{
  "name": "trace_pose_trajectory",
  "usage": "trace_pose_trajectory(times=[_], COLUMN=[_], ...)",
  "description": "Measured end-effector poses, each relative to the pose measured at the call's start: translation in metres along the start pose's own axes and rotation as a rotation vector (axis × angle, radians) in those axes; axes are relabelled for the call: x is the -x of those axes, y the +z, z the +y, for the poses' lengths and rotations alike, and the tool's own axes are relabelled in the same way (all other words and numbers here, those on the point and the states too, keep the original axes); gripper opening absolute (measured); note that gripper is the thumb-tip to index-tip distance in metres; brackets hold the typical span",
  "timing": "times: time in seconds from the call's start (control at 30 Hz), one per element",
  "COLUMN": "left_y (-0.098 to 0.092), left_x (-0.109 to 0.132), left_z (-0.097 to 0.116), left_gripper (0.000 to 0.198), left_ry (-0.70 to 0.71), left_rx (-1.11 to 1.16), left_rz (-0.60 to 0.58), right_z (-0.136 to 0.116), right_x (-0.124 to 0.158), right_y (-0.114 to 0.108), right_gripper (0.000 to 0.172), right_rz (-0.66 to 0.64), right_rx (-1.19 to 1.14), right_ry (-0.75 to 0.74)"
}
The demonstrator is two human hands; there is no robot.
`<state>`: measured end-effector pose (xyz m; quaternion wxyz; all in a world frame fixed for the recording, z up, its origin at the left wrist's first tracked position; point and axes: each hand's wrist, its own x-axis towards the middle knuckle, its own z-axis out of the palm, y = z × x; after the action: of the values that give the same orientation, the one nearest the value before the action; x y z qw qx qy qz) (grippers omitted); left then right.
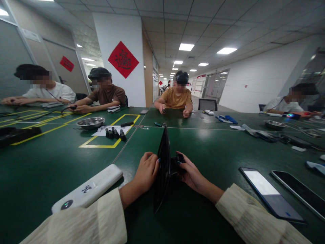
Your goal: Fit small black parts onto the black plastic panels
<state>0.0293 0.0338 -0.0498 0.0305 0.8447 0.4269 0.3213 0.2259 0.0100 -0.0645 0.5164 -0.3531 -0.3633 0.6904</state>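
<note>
A thin black panel (165, 166) stands nearly edge-on to me above the green tabletop, its upper edge leaning slightly away. My left hand (148, 172) is closed against its left face, the fingers curled and partly hidden by the edge. On the panel's other side a small black block-like part (180, 158) juts out, with a dark bracket (174, 166) beside it. My right hand (190, 173) pinches this block between thumb and fingers. What kind of device the panel is, I cannot tell from this angle.
A white power bank (88, 189) lies by my left forearm, and two phones (271, 193) rest at my right. Further off are a metal bowl (90, 122), several black cylindrical pieces (115, 133) and yellow tape (100, 146). Several people sit around the green table (208, 152).
</note>
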Motion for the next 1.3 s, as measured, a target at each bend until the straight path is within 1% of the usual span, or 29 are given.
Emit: trace_pose_trajectory(times=[0.17, 0.3, 0.5, 0.63, 0.97, 1.17, 1.3], left_y=[0.0008, 0.0008, -0.0003, 0.0007, -0.0006, -0.0006, -0.0021], left_x=[0.0008, 0.0009, 0.0011, 0.0011, 0.0008, 0.0002, -0.0008], left_z=[-0.0027, -0.0043, -0.0053, -0.0056, -0.0037, -0.0051, -0.0049], left_gripper=[0.03, 0.029, 0.027, 0.025, 0.027, 0.032, 0.031], left_ry=[0.04, 0.062, 0.103, 0.122, 0.083, 0.026, 0.032], left_rx=[0.028, 0.045, 0.038, 0.021, 0.034, 0.055, 0.047], left_rz=[-0.013, -0.019, 0.005, 0.019, -0.004, -0.027, -0.023], right_z=[-0.0002, -0.0002, -0.0004, -0.0013, 0.0008, 0.0008, 0.001], right_x=[0.0005, 0.0005, 0.0005, 0.0003, -0.0007, -0.0013, -0.0025], right_y=[0.0002, 0.0003, -0.0003, 0.0008, -0.0001, -0.0016, -0.0019], right_gripper=[0.065, 0.066, 0.063, 0.065, 0.067, 0.066, 0.066], right_rz=[-0.024, -0.012, -0.014, -0.003, -0.006, -0.029, -0.02], right_rx=[0.001, 0.007, -0.004, -0.016, -0.02, -0.012, -0.002], right_ry=[-0.003, -0.005, -0.005, 0.002, 0.007, -0.003, -0.002])
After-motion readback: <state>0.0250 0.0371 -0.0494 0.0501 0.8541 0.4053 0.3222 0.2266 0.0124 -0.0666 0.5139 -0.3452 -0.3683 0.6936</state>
